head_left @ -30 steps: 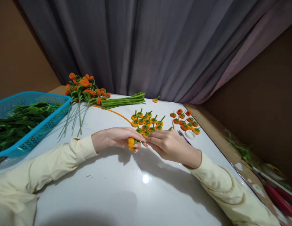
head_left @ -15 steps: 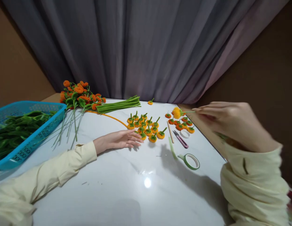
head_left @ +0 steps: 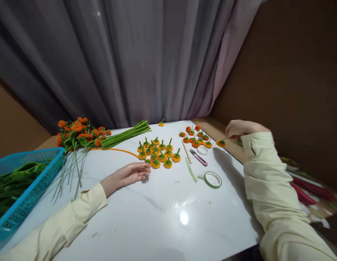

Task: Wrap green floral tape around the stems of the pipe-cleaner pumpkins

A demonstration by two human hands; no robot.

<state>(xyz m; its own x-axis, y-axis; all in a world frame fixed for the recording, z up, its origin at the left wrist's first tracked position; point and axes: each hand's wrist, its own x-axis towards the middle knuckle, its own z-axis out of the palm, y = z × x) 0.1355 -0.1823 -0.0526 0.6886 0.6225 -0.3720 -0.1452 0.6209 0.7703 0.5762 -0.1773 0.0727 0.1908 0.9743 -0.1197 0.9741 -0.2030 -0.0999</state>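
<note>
My left hand [head_left: 127, 175] lies open on the white table, fingers loosely stretched beside a cluster of yellow fuzzy flower heads [head_left: 161, 156] with short green stems pointing up. The fingertips are close to the nearest head; whether they touch it I cannot tell. My right hand [head_left: 243, 128] hovers by the table's right edge, fingers bent and apart. Just left of it sits a yellow flower head [head_left: 220, 143] with a thin stem, seemingly out of the fingers. Beside that stand several orange and yellow flower heads [head_left: 195, 144].
A blue basket [head_left: 53, 170] of green leaves stands at left. Orange flowers [head_left: 77, 127] and green pipe cleaners [head_left: 127, 134] lie behind. Thread snips [head_left: 198, 158], a wooden stick [head_left: 186, 152], a white tape roll [head_left: 202, 150] and green tape [head_left: 220, 181] lie at right.
My right hand has lowered the yellow flower head to the right side of the table and appears to have let go. The view has turned; my left hand stays by the cluster.
</note>
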